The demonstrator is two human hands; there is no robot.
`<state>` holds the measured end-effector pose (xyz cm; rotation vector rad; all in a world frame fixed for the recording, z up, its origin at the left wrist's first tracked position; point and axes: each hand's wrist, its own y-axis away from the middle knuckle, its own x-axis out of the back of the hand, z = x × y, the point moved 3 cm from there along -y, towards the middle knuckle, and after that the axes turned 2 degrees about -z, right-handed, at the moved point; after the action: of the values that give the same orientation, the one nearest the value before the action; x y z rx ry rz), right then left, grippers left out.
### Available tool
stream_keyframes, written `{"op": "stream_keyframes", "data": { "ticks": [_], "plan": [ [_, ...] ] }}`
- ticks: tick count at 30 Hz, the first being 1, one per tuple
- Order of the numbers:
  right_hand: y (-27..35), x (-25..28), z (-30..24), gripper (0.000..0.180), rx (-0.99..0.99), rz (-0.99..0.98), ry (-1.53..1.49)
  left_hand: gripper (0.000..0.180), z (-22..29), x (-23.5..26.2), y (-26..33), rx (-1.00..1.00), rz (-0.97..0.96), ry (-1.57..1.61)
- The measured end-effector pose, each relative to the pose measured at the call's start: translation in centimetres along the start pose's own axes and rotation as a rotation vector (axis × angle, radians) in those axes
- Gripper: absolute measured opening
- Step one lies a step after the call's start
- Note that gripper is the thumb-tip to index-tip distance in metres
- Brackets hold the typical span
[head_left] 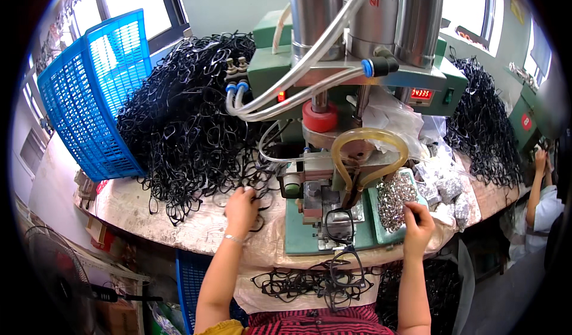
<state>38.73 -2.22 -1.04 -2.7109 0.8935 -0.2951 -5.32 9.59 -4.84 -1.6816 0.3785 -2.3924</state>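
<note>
While the left hand [241,208] closes its fingers on a black plastic spectacle frame [257,199] at the heap's edge on the counter [179,228], the right hand [417,225] pinches small silvery metal parts [395,199] from the green tray [381,230]. This looks like the pick-up step; next, both pieces probably need careful seating under the green press machine [322,192].

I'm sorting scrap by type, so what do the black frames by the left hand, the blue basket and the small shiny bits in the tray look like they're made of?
The black frames look like thin moulded plastic with a dull sheen, tangled in a loose heap. The blue basket looks like rigid plastic, with a uniform moulded lattice. The small shiny bits look like metal, silvery and glinting, though they are too small to be sure.
</note>
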Motion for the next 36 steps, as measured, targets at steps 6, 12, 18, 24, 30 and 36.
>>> {"op": "stream_keyframes", "data": {
  "ticks": [6,12,18,24,30,36],
  "plan": [
    [1.6,0.4,-4.6,0.013,-0.001,-0.160,0.026,0.003,-0.1,5.0,1.7,-0.011,0.103,0.551],
    [0.3,-7.9,-10.3,0.014,0.377,-0.303,-0.035,0.010,0.5,1.9,2.5,0.212,0.229,1.215],
    [1.9,-9.6,-8.5,0.031,0.109,-0.272,-0.344,0.015,5.7,4.7,5.0,0.152,0.293,1.240],
    [2.1,-10.0,-11.0,0.042,-0.099,-0.406,-0.548,0.012,13.6,13.0,5.9,-0.447,0.428,1.217],
    [2.0,-7.2,-11.6,0.037,0.101,-0.516,-0.204,0.012,17.9,14.0,7.1,-0.807,0.301,0.763],
    [-1.4,-1.6,-1.6,0.019,0.377,-0.105,0.774,0.023,20.7,11.4,5.9,-1.034,0.108,0.639]
  ]
}}
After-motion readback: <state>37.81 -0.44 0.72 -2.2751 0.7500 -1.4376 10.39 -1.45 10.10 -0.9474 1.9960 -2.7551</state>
